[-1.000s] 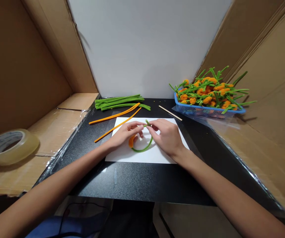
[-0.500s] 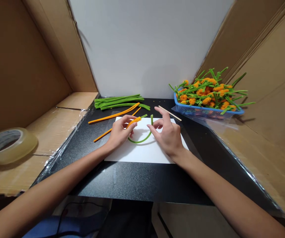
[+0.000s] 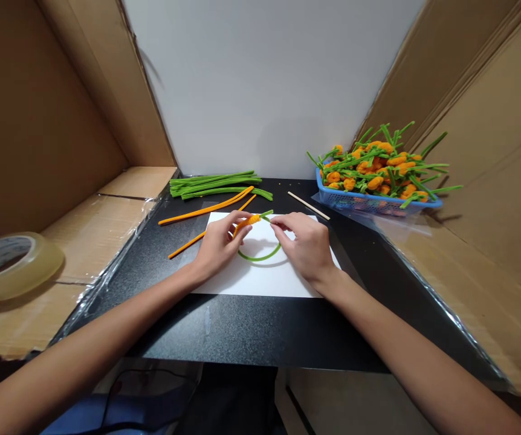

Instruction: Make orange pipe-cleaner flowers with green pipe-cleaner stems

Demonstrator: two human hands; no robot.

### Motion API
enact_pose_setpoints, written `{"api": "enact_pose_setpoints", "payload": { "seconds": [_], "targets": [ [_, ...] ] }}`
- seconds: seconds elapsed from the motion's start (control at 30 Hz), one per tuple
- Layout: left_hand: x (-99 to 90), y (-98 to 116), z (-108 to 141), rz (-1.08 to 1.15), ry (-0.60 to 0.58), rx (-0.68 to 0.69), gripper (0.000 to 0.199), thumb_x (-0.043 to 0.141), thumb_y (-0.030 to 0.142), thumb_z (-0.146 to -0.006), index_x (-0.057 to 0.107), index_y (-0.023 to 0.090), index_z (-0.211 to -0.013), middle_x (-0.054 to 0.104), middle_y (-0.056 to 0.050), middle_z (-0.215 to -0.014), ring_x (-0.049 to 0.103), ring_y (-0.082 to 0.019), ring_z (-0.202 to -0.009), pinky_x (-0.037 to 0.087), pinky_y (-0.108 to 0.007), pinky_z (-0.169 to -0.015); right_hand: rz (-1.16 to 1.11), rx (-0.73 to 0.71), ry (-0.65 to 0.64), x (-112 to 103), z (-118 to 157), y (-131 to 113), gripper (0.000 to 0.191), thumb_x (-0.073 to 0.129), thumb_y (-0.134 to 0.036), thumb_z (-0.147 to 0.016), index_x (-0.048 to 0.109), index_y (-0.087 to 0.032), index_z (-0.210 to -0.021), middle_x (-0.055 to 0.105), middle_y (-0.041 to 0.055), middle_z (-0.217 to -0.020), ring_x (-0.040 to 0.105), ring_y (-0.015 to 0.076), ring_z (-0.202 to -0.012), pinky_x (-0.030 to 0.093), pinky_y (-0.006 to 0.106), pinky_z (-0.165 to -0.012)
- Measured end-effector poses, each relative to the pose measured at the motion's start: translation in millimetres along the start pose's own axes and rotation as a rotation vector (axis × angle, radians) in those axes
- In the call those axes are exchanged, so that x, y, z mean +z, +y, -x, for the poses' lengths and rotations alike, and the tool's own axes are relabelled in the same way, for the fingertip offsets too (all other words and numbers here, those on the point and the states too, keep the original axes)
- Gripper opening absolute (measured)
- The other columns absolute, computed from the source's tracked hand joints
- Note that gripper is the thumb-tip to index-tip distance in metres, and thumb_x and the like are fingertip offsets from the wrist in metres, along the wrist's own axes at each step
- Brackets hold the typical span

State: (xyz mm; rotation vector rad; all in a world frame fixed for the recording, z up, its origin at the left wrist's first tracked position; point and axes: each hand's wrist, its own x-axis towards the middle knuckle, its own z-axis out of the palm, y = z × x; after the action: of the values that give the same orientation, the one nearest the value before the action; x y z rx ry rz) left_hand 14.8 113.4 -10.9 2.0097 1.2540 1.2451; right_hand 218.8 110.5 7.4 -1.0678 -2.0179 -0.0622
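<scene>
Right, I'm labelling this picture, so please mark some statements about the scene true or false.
1. The left hand holds the orange part of a curved green stem. True.
2. The right hand holds the pale stick. False: it holds the green stem; the pale stick lies on the black tabletop.
3. The blue basket holds orange and green pieces. True.
4. The blue basket rests on the white paper. False: it stands farther right.
5. The tape roll sits on cardboard. True.
</scene>
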Motion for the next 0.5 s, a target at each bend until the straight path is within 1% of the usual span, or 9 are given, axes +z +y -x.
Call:
{"api": "enact_pose_setpoints", "payload": {
  "seconds": [0.1,0.27,0.4,0.5],
  "targets": [
    [-0.9,-0.9,-1.1,-0.014,0.007,0.012,0.026,0.059,0.036,-0.094,0.065,0.021,-0.114,0.074,-0.005,-0.103,0.061,-0.012,-0.065,0.047,-0.023,-0.061,0.007,-0.021,0.008,-1.0,-0.8,0.4,0.019,0.055,-0.015,-0.093,0.074,-0.019,-0.092,0.075,0.0071,-0.087,0.067,0.0218,-0.08,0.049,0.034,-0.076],
    [-1.7,-3.6,-2.0,-0.027,-0.028,0.045,0.024,0.057,0.03,-0.095,0.066,0.021,-0.115,0.074,-0.005,-0.109,0.064,-0.013,-0.07,0.049,-0.023,-0.062,0.005,-0.083,-0.008,-0.1,-1.1,1.8,0.02,0.054,-0.015,-0.096,0.074,-0.017,-0.096,0.075,0.0079,-0.088,0.067,0.0218,-0.082,0.049,0.034,-0.078],
    [-2.8,-3.6,-2.7,-0.049,-0.062,0.102,0.023,0.056,0.024,-0.095,0.068,0.022,-0.114,0.074,-0.005,-0.108,0.067,-0.014,-0.079,0.05,-0.022,-0.064,0.028,-0.126,-0.001,-0.3,-1.5,2.8,0.018,0.056,-0.015,-0.095,0.074,-0.017,-0.095,0.074,0.0081,-0.086,0.065,0.0219,-0.08,0.048,0.033,-0.074],
    [-3.6,-1.2,-2.9,-0.068,-0.099,0.162,0.022,0.054,0.021,-0.096,0.069,0.021,-0.113,0.074,-0.005,-0.106,0.066,-0.014,-0.083,0.051,-0.022,-0.069,0.026,-0.147,-0.028,-1.0,-1.9,2.8,0.019,0.055,-0.014,-0.095,0.074,-0.017,-0.094,0.073,0.008,-0.084,0.064,0.022,-0.08,0.048,0.033,-0.073]
  ]
}}
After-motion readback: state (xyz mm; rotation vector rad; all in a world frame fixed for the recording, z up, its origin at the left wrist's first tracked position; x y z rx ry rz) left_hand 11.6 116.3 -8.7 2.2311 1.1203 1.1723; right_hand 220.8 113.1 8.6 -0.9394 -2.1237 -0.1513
